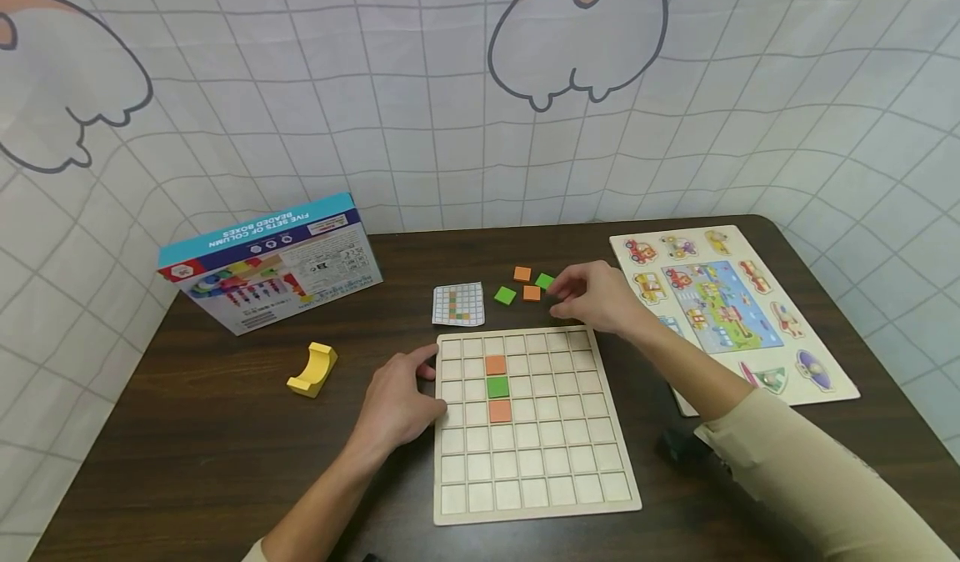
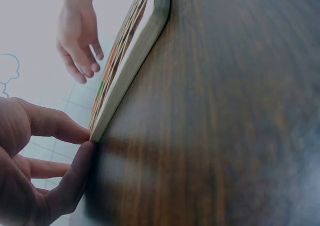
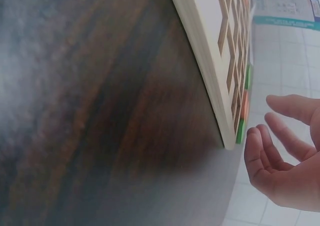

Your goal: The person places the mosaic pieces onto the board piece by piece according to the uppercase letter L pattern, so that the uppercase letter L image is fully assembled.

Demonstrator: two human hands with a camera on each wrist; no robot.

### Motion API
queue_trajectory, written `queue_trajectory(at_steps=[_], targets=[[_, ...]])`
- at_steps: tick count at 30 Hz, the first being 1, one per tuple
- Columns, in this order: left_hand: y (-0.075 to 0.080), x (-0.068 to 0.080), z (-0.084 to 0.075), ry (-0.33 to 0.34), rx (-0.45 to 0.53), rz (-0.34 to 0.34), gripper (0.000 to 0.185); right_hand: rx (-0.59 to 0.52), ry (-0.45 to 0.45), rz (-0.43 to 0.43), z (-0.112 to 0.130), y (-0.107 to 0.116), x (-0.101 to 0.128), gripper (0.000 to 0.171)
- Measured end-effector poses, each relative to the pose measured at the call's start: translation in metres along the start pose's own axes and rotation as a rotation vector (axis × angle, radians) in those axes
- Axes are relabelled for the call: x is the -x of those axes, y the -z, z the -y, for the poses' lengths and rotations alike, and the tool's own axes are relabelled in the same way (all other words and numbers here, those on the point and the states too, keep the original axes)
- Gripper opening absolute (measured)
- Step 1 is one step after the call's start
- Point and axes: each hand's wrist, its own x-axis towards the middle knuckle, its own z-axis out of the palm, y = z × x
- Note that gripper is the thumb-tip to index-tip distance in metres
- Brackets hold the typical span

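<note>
Dark tabletop [image 1: 225, 429]: right hand [image 1: 596, 295], grip apart, over flat green tile [image 1: 545, 281].

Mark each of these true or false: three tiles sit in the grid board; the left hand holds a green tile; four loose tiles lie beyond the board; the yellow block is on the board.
1. Three tiles sit in the grid board: true.
2. The left hand holds a green tile: false, it rests on the board's left edge.
3. Four loose tiles lie beyond the board, by the right hand: true.
4. The yellow block is on the board: false, it lies on the table.
</note>
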Motion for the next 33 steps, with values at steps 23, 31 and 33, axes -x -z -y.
queue_trajectory(at_steps=[23, 31, 33], targets=[[0.000, -0.001, 0.001, 0.009, 0.010, 0.000, 0.077, 0.058, -0.054, -0.019, -0.005, 0.004, -0.017, 0.028], [0.000, -0.001, 0.001, 0.013, 0.016, 0.000, 0.078, 0.067, -0.054, -0.015, -0.007, 0.004, -0.023, 0.028], [0.000, -0.001, 0.001, 0.012, 0.016, -0.001, 0.078, 0.068, -0.053, -0.016, -0.007, 0.004, -0.023, 0.027]])
